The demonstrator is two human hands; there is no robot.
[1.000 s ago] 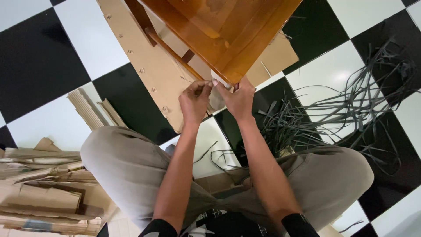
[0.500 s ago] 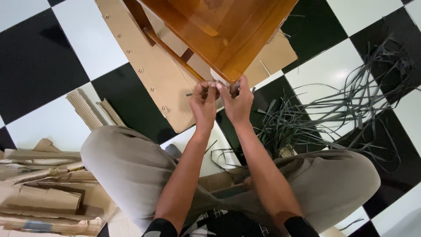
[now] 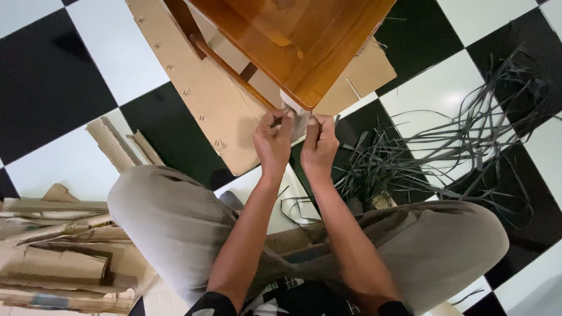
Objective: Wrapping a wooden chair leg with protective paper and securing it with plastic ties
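Both hands, left hand (image 3: 273,140) and right hand (image 3: 319,142), pinch shut a pale wrapping piece (image 3: 298,120) at the glossy brown wooden furniture corner (image 3: 307,96); pulling hard may tear it.

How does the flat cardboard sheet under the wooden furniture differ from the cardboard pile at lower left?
The flat cardboard sheet lies spread in one smooth layer, dotted with small fasteners; the cardboard pile is folded, crumpled pieces stacked up. The sheet sits partly beneath the wooden furniture; the pile lies uncovered. Both are brown and on the checkered floor.

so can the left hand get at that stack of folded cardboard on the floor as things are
Probably yes, but not directly. The left hand is busy pinching the pale wrapping at the wooden furniture corner, and the raised left knee sits between it and the folded cardboard stack.
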